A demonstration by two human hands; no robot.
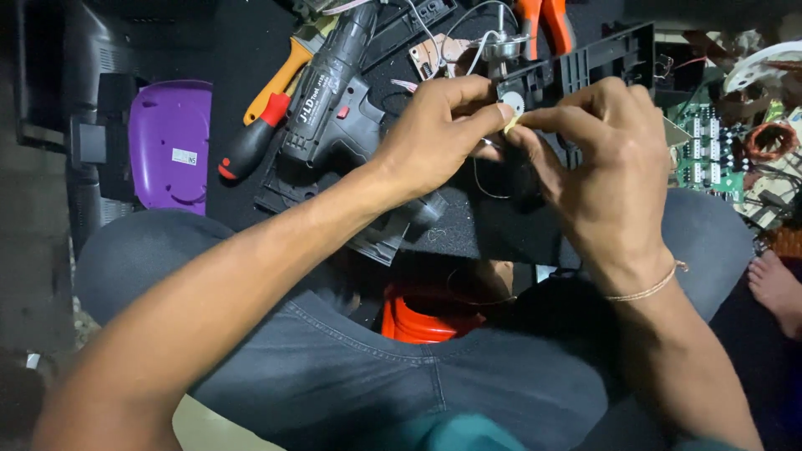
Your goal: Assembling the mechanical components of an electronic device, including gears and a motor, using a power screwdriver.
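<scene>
My left hand [434,138] and my right hand [597,159] meet over a black plastic frame part [585,58] with a small white gear [511,103] on it. The thumb and forefinger of both hands pinch a tiny pale yellowish piece [510,124] between them, just below the gear. A thin wire [478,171] loops down from under my left hand. A small metal motor [501,46] with white leads sits just beyond the fingers.
A black cordless drill [330,96] lies left of my hands, with a red-and-black screwdriver [255,138] and a yellow-handled tool [284,75] beside it. Further left is a purple plastic cover [171,142]. Orange pliers [543,21] lie at top, a green circuit board [706,154] right, an orange object [426,321] between my knees.
</scene>
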